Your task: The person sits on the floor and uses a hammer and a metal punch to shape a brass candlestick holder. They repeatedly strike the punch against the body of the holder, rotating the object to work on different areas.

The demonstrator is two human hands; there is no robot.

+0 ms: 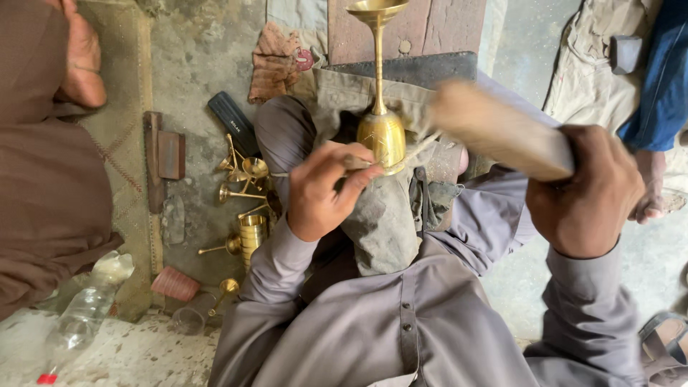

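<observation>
A tall brass goblet (380, 132) lies across my lap with its cup end pointing away from me. My left hand (324, 188) pinches a thin metal chisel (401, 156) whose tip rests against the goblet's rounded base. My right hand (584, 190) grips a wooden mallet (498, 129), raised to the right of the goblet and blurred by motion. A grey-green cloth (383, 222) covers my knee under the goblet.
Several brass goblets and stems (244, 190) lie on the floor at my left, beside a black bar (233, 122), wooden blocks (166, 154) and a plastic bottle (86, 312). A person in brown (36, 158) sits far left; another person's foot (652, 193) is at right.
</observation>
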